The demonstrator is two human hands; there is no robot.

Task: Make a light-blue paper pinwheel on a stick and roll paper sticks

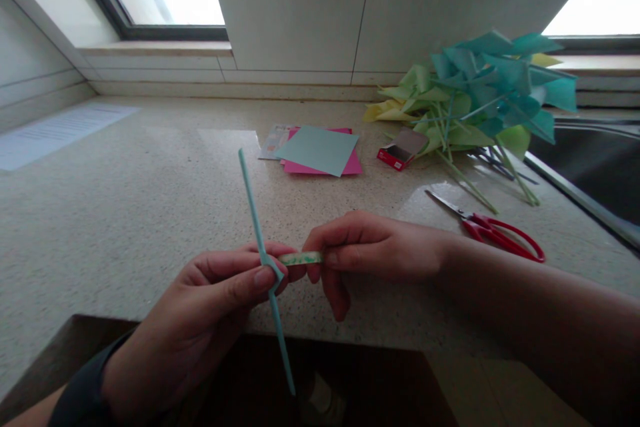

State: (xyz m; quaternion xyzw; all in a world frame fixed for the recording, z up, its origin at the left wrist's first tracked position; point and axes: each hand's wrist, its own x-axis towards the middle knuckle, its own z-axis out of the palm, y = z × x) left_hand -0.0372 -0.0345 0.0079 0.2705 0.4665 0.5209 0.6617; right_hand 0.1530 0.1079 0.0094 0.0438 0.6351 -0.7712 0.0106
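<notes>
My left hand (220,287) pinches a light-blue paper piece (251,197) between thumb and fingers. The paper looks like a long thin line, slanting from upper left to lower right, with a small folded part under the thumb. A short pale strip with green marks (301,258) runs from behind the blue paper to my right hand (360,250). My right thumb and index finger grip the strip's right end, while another finger hangs down. Whether the strip is attached to the blue paper is hidden by the left fingers.
Behind my hands lie stacked light-blue and pink paper squares (320,150) and a small red box (397,155), open. Red-handled scissors (493,232) rest beyond my right forearm. Blue and green paper pinwheels (495,83) are heaped beside the sink (595,173). A printed sheet (60,130) lies far left.
</notes>
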